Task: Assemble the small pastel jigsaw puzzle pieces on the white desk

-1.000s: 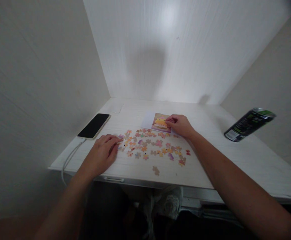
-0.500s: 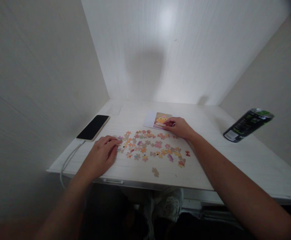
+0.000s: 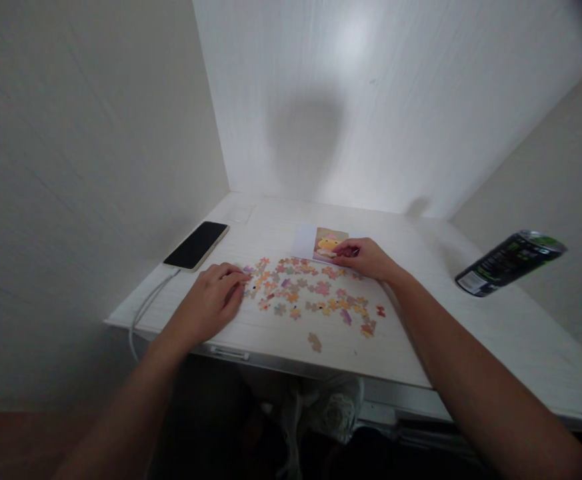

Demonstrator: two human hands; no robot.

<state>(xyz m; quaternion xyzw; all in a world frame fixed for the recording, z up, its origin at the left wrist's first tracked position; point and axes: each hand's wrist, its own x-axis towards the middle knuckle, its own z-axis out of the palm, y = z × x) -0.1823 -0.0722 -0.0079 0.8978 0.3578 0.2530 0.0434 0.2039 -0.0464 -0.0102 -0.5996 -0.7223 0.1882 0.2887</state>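
Note:
Many loose jigsaw puzzle pieces (image 3: 322,288) in orange, pink, yellow, purple and grey lie spread over the white tabletop. At the left edge of the spread is my left hand (image 3: 215,297), fingers bent and drawn together at the tips; whatever they pinch is too small to make out. Behind the pieces lies a small picture card (image 3: 325,247) showing a yellow figure with pink, overlapping a white sheet (image 3: 303,241). My right hand (image 3: 363,259) pinches the card's lower right edge between thumb and fingers. One grey piece (image 3: 315,342) lies apart near the front edge.
A phone (image 3: 198,245) with a white cable (image 3: 145,307) lies at the left. A thin clear square (image 3: 241,213) is behind it. On the right stands a black and green can (image 3: 508,263). White panels enclose the tabletop (image 3: 281,340) at the back and sides.
The view has shifted and tilted slightly, so everything appears a little farther right. Both hands stay by the same things, with only slight finger movement on the left.

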